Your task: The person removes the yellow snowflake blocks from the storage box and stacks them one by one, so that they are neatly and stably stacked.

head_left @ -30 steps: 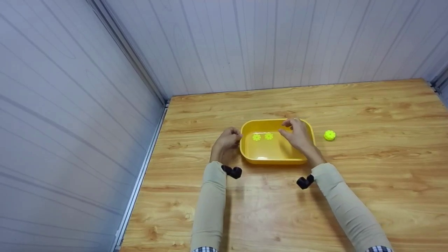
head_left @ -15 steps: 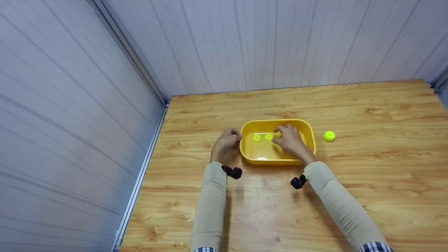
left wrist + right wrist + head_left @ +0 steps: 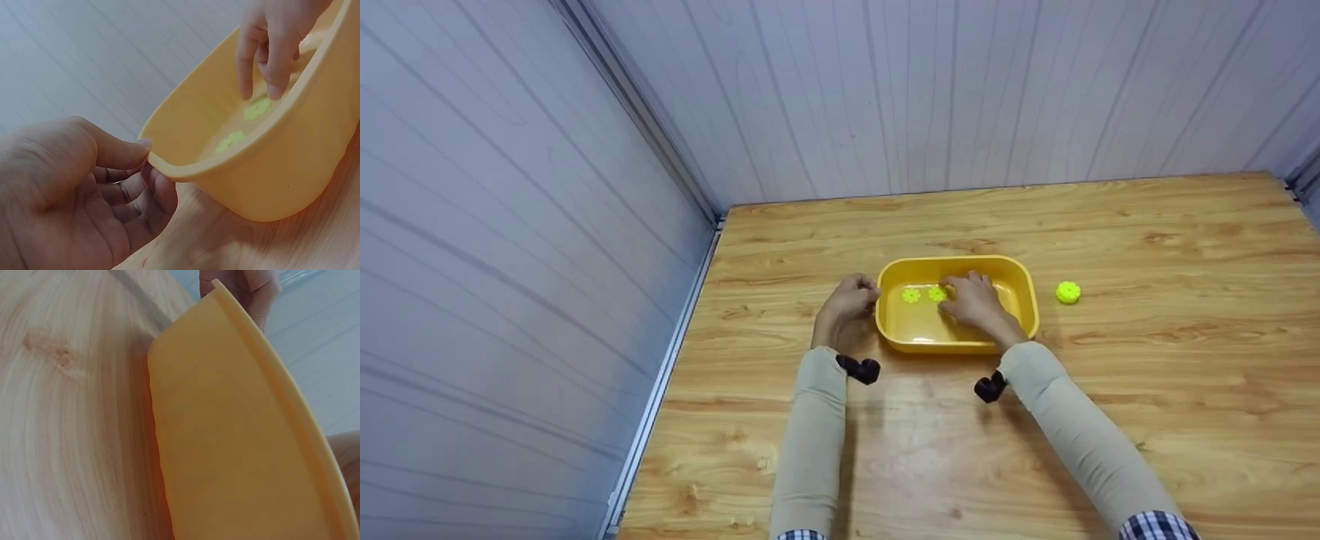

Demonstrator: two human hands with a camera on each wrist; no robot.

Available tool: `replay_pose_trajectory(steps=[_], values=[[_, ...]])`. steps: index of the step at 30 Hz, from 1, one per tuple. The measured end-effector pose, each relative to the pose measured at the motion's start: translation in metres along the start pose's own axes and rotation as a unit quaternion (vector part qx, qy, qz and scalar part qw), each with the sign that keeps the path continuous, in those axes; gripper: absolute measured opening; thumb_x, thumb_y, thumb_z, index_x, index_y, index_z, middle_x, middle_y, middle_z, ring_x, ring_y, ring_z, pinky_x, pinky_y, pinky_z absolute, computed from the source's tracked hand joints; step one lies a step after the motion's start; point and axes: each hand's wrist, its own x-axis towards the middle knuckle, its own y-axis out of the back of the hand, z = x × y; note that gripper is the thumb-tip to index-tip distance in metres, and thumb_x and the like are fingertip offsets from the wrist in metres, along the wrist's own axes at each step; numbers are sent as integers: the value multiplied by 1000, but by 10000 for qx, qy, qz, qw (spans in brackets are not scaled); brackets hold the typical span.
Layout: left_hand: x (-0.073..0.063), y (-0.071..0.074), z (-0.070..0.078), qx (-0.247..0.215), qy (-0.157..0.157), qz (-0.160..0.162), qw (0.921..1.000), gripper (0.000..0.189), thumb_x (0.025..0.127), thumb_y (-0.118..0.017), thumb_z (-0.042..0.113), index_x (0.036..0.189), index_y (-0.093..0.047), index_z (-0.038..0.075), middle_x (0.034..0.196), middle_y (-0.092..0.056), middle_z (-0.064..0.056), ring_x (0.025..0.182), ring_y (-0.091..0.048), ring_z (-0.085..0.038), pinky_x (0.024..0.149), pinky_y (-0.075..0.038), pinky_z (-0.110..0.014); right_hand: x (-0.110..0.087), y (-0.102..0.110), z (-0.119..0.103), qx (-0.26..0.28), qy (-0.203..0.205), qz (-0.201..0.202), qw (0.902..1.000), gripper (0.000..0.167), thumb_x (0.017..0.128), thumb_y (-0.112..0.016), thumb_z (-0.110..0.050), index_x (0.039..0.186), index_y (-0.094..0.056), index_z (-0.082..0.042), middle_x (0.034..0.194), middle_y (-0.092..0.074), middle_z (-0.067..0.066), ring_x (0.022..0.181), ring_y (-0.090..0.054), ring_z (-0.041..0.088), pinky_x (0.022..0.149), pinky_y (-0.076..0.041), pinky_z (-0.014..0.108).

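Note:
A yellow plastic basin [image 3: 937,347] stands on the wooden table. At its left end my left hand [image 3: 849,301] pinches the rim between thumb and fingers, seen closely in the left wrist view [image 3: 73,191]. My right hand [image 3: 975,306] reaches down inside the basin. Two flat, bright yellow-green flower-shaped pieces lie on the basin floor: a left one [image 3: 911,295] and a right one [image 3: 937,293]. In the left wrist view, my right index finger and thumb point straight down, spread at the right flower piece [image 3: 257,108]. The basin wall [image 3: 236,410] hides that hand's fingers from the right wrist camera.
Right of the basin sits a small, lobed, yellow-green piece [image 3: 1067,292] on the table [image 3: 1185,337]. A pale panelled wall [image 3: 930,97] rises behind the table. Another panel [image 3: 510,262] closes off the left side.
My right hand has moved left and down into the basin, from its right end to the right flower piece. My left hand has stayed at the rim.

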Motion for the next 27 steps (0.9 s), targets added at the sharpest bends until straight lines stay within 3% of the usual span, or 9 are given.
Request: replay_pose_trajectory(steps=[4, 14, 21, 27], values=[[1, 0, -1, 18, 25, -10, 10000, 5, 96, -52, 8, 94, -48, 7, 89, -49, -3, 76, -51, -16, 76, -47, -33, 2, -2, 2, -93, 8, 36, 9999, 45, 88, -64, -22, 131, -56, -8, 126, -46, 23, 110, -33, 37, 91, -29, 46], [1, 0, 0, 138, 10, 20, 9999, 7, 95, -53, 7, 91, -48, 8, 88, -49, -3, 78, -51, -16, 74, -47, -31, 3, -8, 0, -327, 157, 476, 9982, 32, 83, -73, -24, 108, -65, -6, 114, -50, 22, 108, -38, 41, 91, -32, 49], [0, 0, -1, -33, -7, 21, 10000, 6, 95, -53, 5, 92, -48, 7, 87, -49, -3, 76, -50, -16, 72, -45, -31, 5, -10, -2, -436, 173, 455, 9979, 32, 83, -73, -22, 108, -63, -4, 114, -49, 23, 108, -37, 40, 92, -33, 50], [1, -1, -1, -56, 17, 19, 10000, 8, 95, -53, 6, 90, -47, 9, 87, -49, -3, 75, -50, -15, 72, -45, -31, 4, -8, -3, -345, 82, 341, 9988, 29, 82, -75, -17, 99, -59, -1, 109, -47, 20, 106, -38, 39, 90, -34, 48]])
